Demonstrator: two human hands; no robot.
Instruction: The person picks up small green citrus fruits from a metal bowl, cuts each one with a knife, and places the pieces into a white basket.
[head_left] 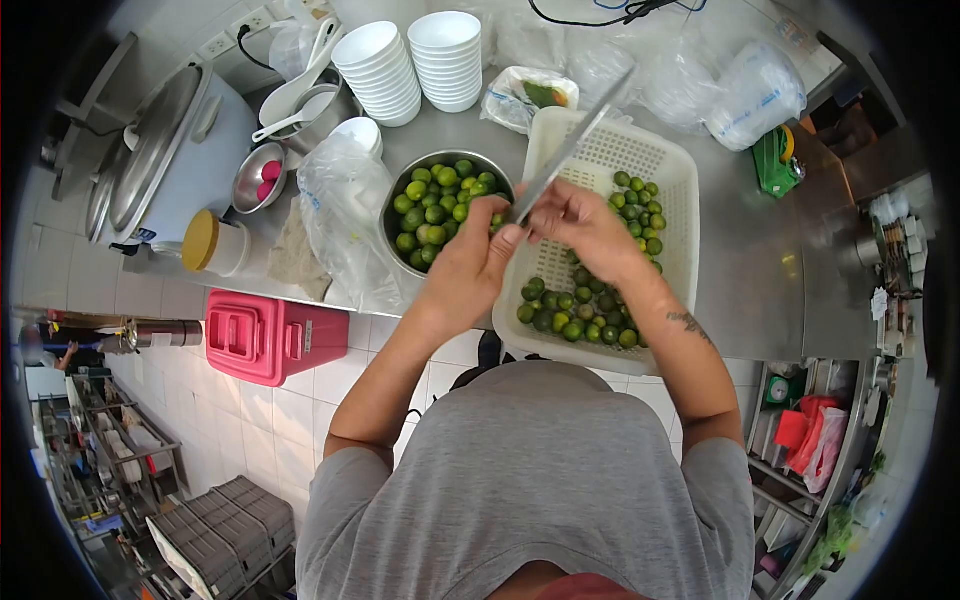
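Note:
A long-bladed knife point(578, 143) points up and away to the right, its lower end at my left hand point(468, 262). My left hand is closed around that end; the handle is hidden in it. My right hand point(590, 232) is pinched beside the lower blade, and whatever its fingertips hold is hidden. Under my left hand, a round steel bowl point(388, 228) is full of small green limes point(437, 207). Below my right hand, a white perforated plastic basket point(683, 215) holds more limes point(578, 312) along its near and right sides.
Stacked white bowls point(447, 62) stand behind the steel bowl. A clear plastic bag point(350, 215) and a yellow-lidded tub point(212, 243) lie to the left, near a large lidded pot point(190, 150). A pink bin point(275, 337) sits on the floor. A green object point(777, 162) is at the right.

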